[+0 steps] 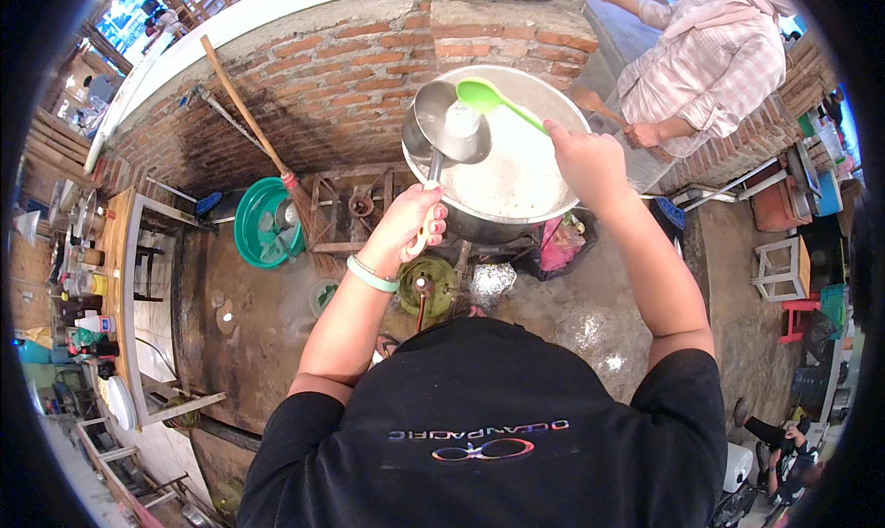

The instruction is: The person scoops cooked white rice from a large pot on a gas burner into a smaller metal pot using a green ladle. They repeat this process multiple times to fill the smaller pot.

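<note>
My left hand [413, 223] grips the pale handle of a metal saucepan [432, 123], which I hold over the left part of a big metal stockpot [581, 107]. Some whitish content shows at the bottom of the saucepan. In my right hand [588, 161] is a light green ladle or large spoon [478, 95]; its bowl hangs by the saucepan's right rim, and I cannot tell if they touch. A pale, whitish liquid [515, 175] fills much of the stockpot. Below the pot is a low metal stand [332, 244].
A person [698, 71] at the right holds a wooden paddle [592, 102] beside the pot. Behind stands a brick wall [373, 54] with a broom [245, 106] leaning on it. A teal basin [242, 230], a green gas cylinder [427, 286] and a plastic bag [561, 248] sit on the wet floor.
</note>
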`<state>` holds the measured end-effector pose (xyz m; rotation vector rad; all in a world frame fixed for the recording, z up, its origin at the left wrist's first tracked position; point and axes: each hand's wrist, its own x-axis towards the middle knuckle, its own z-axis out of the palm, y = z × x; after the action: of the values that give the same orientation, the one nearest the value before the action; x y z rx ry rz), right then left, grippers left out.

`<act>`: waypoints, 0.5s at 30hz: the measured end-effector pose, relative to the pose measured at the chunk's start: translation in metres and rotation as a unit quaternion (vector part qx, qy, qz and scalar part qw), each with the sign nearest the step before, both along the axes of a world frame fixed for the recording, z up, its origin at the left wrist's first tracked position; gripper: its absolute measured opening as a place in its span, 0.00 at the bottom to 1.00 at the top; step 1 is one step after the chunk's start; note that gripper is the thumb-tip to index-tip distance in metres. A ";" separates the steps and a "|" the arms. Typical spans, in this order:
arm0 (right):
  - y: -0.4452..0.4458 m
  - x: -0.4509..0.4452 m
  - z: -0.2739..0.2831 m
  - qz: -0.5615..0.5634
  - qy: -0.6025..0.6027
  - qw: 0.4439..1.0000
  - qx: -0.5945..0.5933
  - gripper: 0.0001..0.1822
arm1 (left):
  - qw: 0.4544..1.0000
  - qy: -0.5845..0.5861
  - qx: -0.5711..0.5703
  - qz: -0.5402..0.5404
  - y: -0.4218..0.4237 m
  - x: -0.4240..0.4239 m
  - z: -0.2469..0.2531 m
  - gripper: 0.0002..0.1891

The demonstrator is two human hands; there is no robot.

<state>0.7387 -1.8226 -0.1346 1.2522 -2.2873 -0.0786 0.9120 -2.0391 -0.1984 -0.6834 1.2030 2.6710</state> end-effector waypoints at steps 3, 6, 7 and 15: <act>0.005 -0.009 -0.018 -0.019 0.062 0.998 -0.016 0.14 | 1.000 0.006 0.012 0.004 0.000 0.004 -0.001 0.06; 0.008 -0.022 -0.055 -0.069 -0.010 0.992 0.109 0.14 | 1.000 0.002 -0.007 0.014 0.001 0.008 0.003 0.05; 0.007 -0.027 -0.071 -0.064 -0.037 0.988 0.134 0.13 | 1.000 0.002 -0.015 0.015 0.001 0.007 0.006 0.05; -0.008 -0.042 -0.142 -0.135 -0.307 0.926 0.170 0.14 | 0.998 -0.009 -0.064 0.026 0.001 0.013 0.012 0.07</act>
<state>0.6968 -1.8310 -0.2764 1.2354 -3.0949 -0.2142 0.9251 -2.0377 -0.1861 -0.7652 1.3784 2.6412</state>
